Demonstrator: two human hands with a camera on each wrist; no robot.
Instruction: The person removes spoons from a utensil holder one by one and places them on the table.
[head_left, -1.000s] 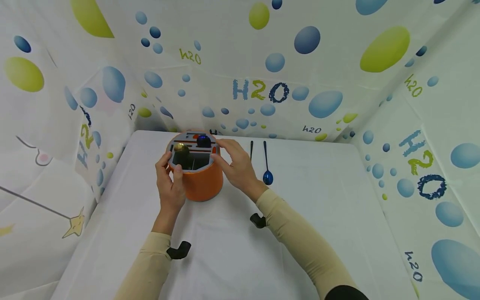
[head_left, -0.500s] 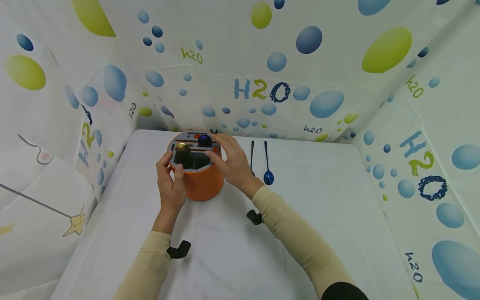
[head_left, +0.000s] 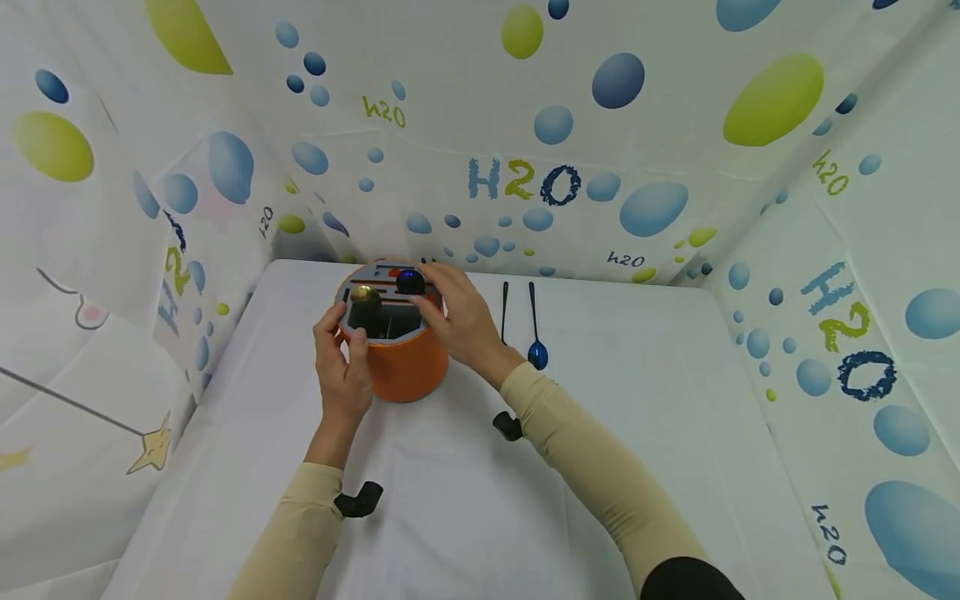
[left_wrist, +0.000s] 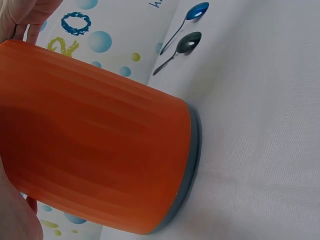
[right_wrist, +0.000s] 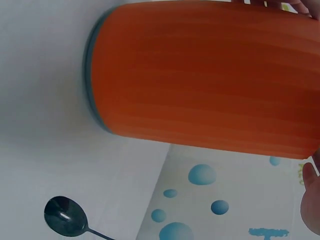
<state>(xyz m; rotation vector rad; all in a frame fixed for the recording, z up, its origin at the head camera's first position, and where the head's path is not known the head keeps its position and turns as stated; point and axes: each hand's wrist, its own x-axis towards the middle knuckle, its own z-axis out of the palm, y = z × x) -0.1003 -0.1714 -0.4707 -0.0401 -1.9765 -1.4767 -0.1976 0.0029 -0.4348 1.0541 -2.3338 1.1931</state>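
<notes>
An orange utensil holder (head_left: 408,367) with a grey slotted top stands on the table, its side filling much of both wrist views. My left hand (head_left: 343,375) grips it from the left, thumb at the near rim. A gold spoon (head_left: 365,297) and a dark blue spoon (head_left: 408,282) stand in the top with their bowls up and handles hidden. My right hand (head_left: 465,325) is over the right rim. Its thumb and fingertips are right at the dark blue spoon's bowl; I cannot tell whether they pinch it.
On the white-covered table (head_left: 637,400), right of the holder, lie a shiny blue spoon (head_left: 537,355) and a dark spoon (right_wrist: 66,216), partly behind my right hand in the head view. A patterned curtain (head_left: 420,167) rises behind the table and at both sides.
My right hand has shifted left across the holder's rim, bringing its fingertips to the dark blue spoon's bowl. The left hand keeps its grip, and the holder stays in place.
</notes>
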